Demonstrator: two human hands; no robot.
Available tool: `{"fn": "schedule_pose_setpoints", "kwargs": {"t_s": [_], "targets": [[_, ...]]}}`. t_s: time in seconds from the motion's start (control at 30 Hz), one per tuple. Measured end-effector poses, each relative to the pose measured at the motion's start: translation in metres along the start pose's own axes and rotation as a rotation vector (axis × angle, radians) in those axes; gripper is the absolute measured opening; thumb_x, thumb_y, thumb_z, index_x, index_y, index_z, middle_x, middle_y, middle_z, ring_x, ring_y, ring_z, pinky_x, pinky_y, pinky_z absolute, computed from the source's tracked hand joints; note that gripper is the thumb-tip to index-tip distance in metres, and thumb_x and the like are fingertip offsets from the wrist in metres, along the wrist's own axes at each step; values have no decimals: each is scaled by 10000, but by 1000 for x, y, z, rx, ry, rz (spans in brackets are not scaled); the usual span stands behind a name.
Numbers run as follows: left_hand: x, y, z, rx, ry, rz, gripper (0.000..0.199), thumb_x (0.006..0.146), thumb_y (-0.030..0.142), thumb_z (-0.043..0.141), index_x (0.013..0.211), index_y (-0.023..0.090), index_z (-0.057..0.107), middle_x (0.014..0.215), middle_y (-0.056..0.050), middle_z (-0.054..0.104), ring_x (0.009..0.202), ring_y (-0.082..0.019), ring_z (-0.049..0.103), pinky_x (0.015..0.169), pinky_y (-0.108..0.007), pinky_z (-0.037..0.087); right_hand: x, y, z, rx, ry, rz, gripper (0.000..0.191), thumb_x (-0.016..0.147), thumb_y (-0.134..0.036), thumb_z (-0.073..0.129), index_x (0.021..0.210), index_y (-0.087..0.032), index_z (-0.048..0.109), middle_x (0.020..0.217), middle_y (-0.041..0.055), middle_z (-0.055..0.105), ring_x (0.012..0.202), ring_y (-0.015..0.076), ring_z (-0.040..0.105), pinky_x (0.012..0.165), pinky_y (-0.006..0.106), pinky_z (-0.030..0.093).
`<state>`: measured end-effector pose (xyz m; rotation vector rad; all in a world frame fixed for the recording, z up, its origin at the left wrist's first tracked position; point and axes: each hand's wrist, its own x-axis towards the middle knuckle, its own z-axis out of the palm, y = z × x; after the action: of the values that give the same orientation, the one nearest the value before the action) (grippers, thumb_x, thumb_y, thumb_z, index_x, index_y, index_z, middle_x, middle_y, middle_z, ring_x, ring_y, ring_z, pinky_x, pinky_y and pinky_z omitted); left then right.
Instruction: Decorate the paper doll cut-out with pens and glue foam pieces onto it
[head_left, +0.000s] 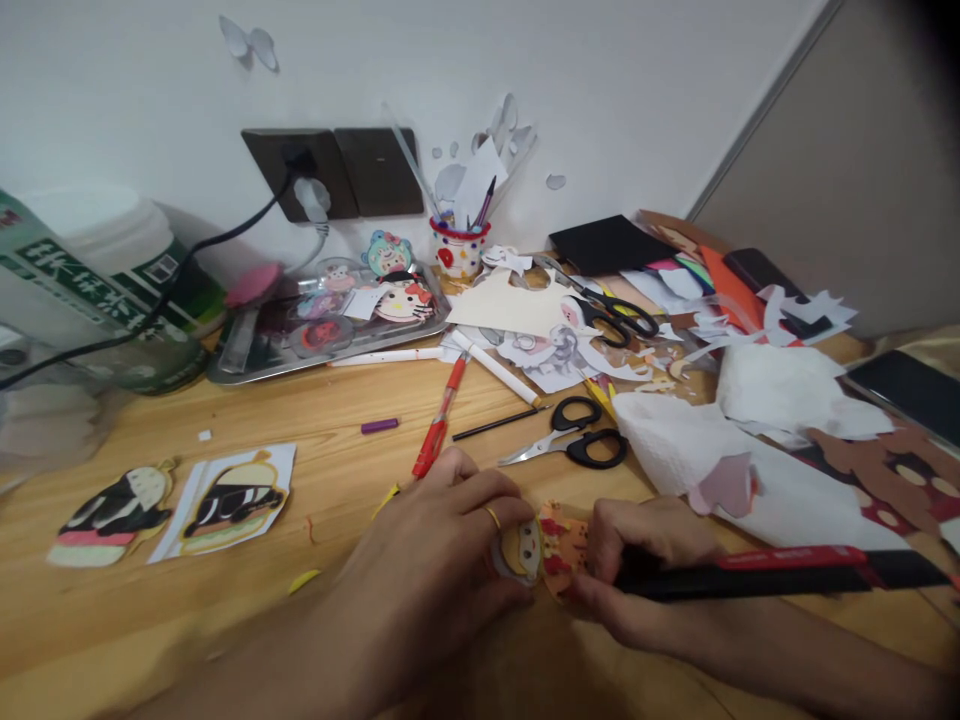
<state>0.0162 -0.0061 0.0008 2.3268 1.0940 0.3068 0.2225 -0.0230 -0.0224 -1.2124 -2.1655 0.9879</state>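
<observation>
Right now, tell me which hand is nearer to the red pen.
Left. The left hand lies close by the near end of the red pen; the right hand, gripping a dark pen, is farther off to the right.

The wooden table (315,410) carries a metal tray (259,368), a red pen (441,420) and black-handled scissors (559,440)

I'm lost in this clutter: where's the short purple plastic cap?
In the head view, the short purple cap lies left of centre on the wooden table, left of the red plastic pen and in front of the silver metal tray.
</observation>
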Motion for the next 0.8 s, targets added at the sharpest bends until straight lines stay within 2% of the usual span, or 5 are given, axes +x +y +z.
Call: {"fn": "schedule_pose_setpoints", "kwargs": {"t_s": [0.33, 0.8], "targets": [[0, 1, -1, -13, -18, 2, 256, 764, 319, 561, 1008, 240, 564, 1038, -4, 581, 926, -203, 429, 790, -364, 407, 1, 0, 1, -44, 14, -108, 211, 716, -147, 594, 581, -181, 436, 513, -81, 468, 425, 40, 396, 433, 172, 266], [1, -1, -1, -7, -25, 20, 260, 770, 324, 554, 1016, 242, 558, 1034, 2, 580, 918, -200, 426, 783, -365, 397, 1, 0, 1, -51, 4, -77, 210, 725, -154, 587, 580, -185, 438, 515, -70, 485, 430, 48, 415, 433, 172, 284]]}}
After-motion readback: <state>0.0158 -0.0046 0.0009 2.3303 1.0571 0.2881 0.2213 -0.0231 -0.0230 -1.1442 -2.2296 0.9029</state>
